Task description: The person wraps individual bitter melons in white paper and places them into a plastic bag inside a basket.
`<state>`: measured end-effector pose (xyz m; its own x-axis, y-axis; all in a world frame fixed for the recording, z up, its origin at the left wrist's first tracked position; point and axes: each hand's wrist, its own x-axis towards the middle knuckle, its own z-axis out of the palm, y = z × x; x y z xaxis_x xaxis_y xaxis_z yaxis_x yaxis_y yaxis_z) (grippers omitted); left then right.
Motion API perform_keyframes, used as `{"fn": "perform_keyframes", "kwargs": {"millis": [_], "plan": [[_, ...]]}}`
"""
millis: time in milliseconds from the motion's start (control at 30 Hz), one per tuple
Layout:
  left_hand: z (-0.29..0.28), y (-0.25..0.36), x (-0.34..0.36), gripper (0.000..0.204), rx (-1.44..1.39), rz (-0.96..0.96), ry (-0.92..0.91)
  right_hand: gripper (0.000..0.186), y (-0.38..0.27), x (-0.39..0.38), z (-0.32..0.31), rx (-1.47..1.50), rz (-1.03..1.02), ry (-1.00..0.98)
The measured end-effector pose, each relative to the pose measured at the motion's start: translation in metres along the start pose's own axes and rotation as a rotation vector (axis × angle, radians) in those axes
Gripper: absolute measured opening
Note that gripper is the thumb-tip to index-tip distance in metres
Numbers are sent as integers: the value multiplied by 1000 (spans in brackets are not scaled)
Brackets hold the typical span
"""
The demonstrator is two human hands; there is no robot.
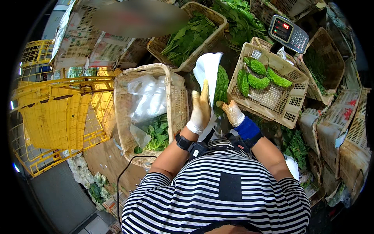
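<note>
Both my hands wear thin, stained whitish gloves. My left hand (200,109) holds a white sheet (208,68), paper or plastic, its fingers pressed along the near face. Right beside the sheet stands a large bumpy green bitter melon (221,85), partly covered by it. At the melon's lower end, my right hand (233,113) grips it between thumb and curled fingers. Just right of that hand, several more bitter melons (257,82) lie in a beige plastic crate (255,111).
A digital scale display (288,34) stands behind the melon crate. To the left, another crate (179,101) holds clear plastic bags (147,95) and leafy greens (157,134). A crate of greens (191,37) is at the back; a yellow wire cage (58,113) stands far left. Stacked crates (335,121) line the right.
</note>
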<state>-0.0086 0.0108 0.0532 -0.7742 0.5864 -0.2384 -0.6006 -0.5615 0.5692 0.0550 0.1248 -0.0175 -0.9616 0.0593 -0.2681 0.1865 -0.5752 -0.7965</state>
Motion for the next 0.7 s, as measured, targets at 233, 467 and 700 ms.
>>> {"fn": "perform_keyframes", "kwargs": {"millis": [233, 467, 700], "plan": [[4, 12, 3, 54, 368, 234, 266, 68, -33, -5, 17, -174, -60, -101], [-19, 22, 11, 48, 185, -374, 191, 66, -47, -10, 27, -18, 102, -99], [-7, 27, 16, 47, 156, -357, 187, 48, -63, 9, 4, -1106, -63, -45]]}}
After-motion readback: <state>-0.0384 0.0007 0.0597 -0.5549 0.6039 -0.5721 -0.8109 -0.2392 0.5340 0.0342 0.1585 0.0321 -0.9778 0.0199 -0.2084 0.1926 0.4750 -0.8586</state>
